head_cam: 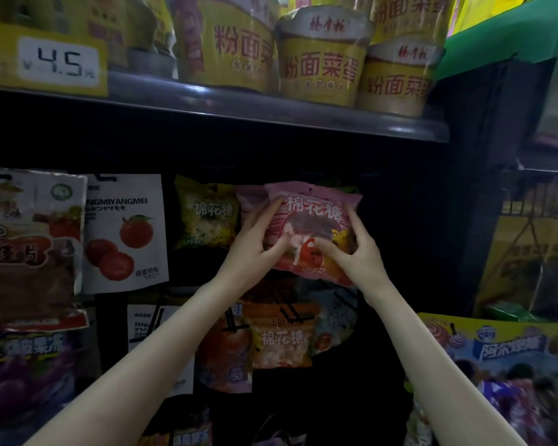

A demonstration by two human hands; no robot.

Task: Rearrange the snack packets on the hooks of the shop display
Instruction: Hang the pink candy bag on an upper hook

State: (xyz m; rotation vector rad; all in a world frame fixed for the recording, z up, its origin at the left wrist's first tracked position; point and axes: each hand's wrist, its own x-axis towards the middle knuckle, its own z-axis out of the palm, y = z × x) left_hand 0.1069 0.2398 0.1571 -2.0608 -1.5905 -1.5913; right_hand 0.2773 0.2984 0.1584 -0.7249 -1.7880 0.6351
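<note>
I have both hands, left hand and right hand, pinching the pink marshmallow packet, centre frame, three o'clock of the yellow marshmallow packet. Its hook is hidden, I think; I'd level the hang-hole first.

A pink snack packet with white letters and a picture of sweets hangs upright, high in the middle of the dark display. It covers most of another pink packet just behind it on the left. A yellow packet hangs beside them, farther left. An orange packet hangs below.
</note>
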